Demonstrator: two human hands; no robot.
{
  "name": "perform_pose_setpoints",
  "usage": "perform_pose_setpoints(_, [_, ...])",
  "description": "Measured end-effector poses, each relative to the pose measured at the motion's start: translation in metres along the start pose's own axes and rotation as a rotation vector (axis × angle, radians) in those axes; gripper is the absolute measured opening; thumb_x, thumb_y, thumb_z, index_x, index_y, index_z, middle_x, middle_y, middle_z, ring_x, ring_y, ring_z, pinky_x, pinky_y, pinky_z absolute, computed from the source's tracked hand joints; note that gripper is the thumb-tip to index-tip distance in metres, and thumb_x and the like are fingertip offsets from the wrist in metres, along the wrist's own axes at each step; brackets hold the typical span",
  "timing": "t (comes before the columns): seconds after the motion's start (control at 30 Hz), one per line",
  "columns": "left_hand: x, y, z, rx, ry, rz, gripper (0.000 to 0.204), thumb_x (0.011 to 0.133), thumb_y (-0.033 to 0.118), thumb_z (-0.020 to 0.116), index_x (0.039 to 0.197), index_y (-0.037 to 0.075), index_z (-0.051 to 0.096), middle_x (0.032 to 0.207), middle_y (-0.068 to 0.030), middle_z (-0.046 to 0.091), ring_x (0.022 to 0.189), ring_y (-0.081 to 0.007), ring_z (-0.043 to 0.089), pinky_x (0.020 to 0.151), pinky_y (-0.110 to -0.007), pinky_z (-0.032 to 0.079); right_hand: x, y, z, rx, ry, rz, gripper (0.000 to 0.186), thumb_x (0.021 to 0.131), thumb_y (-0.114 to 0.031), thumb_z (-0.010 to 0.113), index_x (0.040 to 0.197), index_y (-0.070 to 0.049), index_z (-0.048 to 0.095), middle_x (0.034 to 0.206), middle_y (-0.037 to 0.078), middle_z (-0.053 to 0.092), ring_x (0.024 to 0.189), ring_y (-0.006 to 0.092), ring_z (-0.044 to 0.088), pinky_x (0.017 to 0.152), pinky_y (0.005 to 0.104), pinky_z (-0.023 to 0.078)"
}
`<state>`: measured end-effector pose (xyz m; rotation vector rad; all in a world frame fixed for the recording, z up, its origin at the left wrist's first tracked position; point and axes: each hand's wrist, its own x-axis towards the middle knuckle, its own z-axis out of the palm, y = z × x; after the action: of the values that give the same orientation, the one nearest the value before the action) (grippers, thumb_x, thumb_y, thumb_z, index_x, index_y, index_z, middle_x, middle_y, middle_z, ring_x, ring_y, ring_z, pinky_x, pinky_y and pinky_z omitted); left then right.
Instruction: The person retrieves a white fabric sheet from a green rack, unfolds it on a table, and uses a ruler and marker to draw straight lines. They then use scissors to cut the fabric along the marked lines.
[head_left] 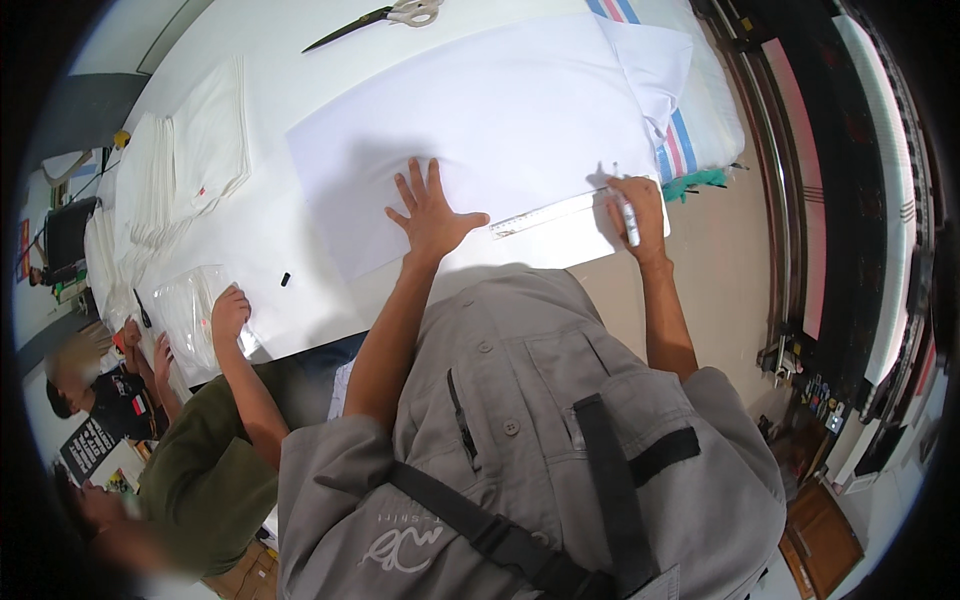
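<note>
A sheet of white fabric (490, 110) lies spread over the white table, its far right corner folded into creases. My left hand (432, 218) presses flat on the fabric near its front edge, fingers spread. Just right of my thumb begins a clear ruler (548, 212), lying along the near side of the cloth. At the ruler's right end my right hand (640, 212) is closed around a white marker pen (630, 222). The pen's tip is hard to make out against the fabric.
Large scissors (385, 18) lie at the far edge. Stacked folded white cloth (195, 150) and a clear plastic bag (190, 310) sit at left, where a co-worker's hand (230, 312) rests. A small black cap (286, 280) lies nearby. A long machine (800, 200) stands at right.
</note>
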<state>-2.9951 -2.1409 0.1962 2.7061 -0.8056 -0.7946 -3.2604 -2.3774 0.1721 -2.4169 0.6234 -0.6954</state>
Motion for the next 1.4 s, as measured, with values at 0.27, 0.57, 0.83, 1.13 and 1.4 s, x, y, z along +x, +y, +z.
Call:
perform_pose_setpoints(0.27, [0.002, -0.002, 0.001, 0.006, -0.005, -0.011, 0.138, 0.063, 0.057, 0.091, 0.169, 0.011, 0.015, 0.177, -0.0164, 0.000, 0.161, -0.0447, -0.007, 0.118, -0.080, 0.002, 0.001, -0.037, 0.003, -0.047, -0.337, -0.086, 0.042, 0.082, -0.007, 0.071, 0.122, -0.019, 0.073, 0.097, 0.000, 0.067, 0.112, 0.0276, 0.061, 0.104, 0.0434, 0.040])
perform_pose_setpoints(0.57, [0.003, -0.005, 0.005, 0.052, 0.000, 0.006, 0.135, 0.065, 0.061, 0.089, 0.168, 0.011, 0.017, 0.176, -0.0174, -0.001, 0.161, -0.0462, -0.006, 0.116, -0.082, 0.005, -0.005, -0.055, -0.002, 0.032, -0.357, -0.132, 0.045, 0.077, 0.003, 0.074, 0.119, -0.014, 0.069, 0.093, 0.009, 0.067, 0.094, 0.0312, 0.064, 0.087, 0.0444, 0.047])
perform_pose_setpoints(0.83, [0.004, -0.009, 0.005, 0.064, 0.017, 0.043, 0.132, 0.067, 0.062, 0.086, 0.168, 0.009, 0.019, 0.175, -0.0221, 0.003, 0.160, -0.0488, -0.004, 0.117, -0.082, 0.006, -0.022, -0.051, 0.001, 0.027, -0.383, -0.061, 0.039, 0.078, 0.004, 0.073, 0.114, -0.010, 0.065, 0.095, 0.013, 0.067, 0.090, 0.0369, 0.062, 0.079, 0.0465, 0.048])
perform_pose_setpoints(1.13, [-0.015, -0.039, 0.004, -0.149, 0.236, 0.225, 0.096, 0.080, 0.043, 0.084, 0.158, 0.006, 0.041, 0.168, -0.0201, 0.026, 0.155, -0.0441, 0.017, 0.119, -0.071, 0.019, -0.066, -0.073, 0.005, 0.246, -0.273, 0.225, 0.026, 0.090, 0.003, 0.070, 0.113, -0.006, 0.062, 0.094, 0.013, 0.065, 0.086, 0.0275, 0.066, 0.079, 0.0362, 0.053])
perform_pose_setpoints(1.4, [-0.032, -0.052, -0.017, -1.138, -0.140, 0.202, 0.060, 0.093, 0.026, 0.080, 0.142, 0.000, 0.058, 0.124, -0.0127, 0.069, 0.114, -0.0202, 0.065, 0.091, -0.033, 0.054, -0.039, -0.137, 0.035, 0.473, -0.132, 0.398, 0.031, 0.094, 0.001, 0.071, 0.122, -0.006, 0.061, 0.095, 0.004, 0.063, 0.085, 0.0130, 0.058, 0.077, 0.0294, 0.050])
